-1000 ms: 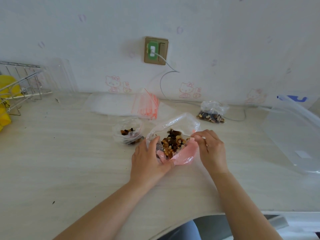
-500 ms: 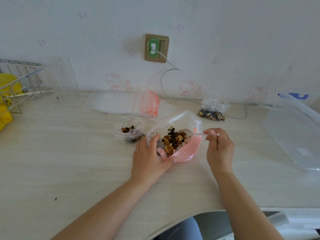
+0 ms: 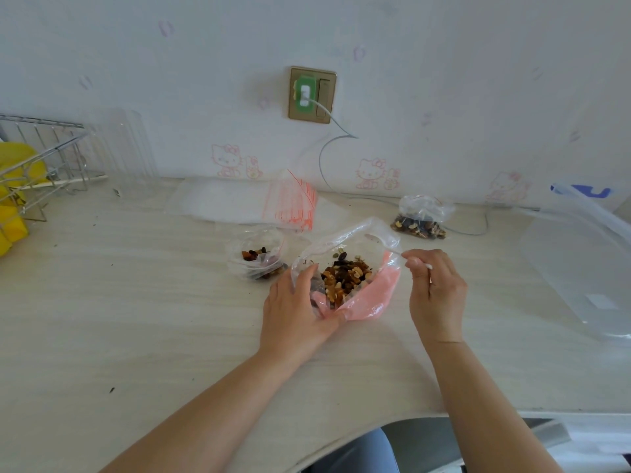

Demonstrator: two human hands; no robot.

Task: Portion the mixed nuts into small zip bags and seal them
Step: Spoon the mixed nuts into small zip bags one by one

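1. Now, from the head view, your left hand (image 3: pixel 297 307) grips the big nut bag (image 3: pixel 367 295) on the table (image 3: pixel 136 319), fingers curled round its open edge.
2. Your right hand (image 3: pixel 435 291) pinches a clear spoon (image 3: pixel 382 243) over the mixed nuts (image 3: pixel 345 276).
3. Beside it, a small zip bag (image 3: pixel 257 256) lies part filled.

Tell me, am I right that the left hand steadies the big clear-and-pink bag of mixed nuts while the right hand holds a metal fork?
Not quite. In the head view the right hand holds a clear plastic spoon, not a metal fork. The left hand does steady the clear-and-pink bag of mixed nuts.
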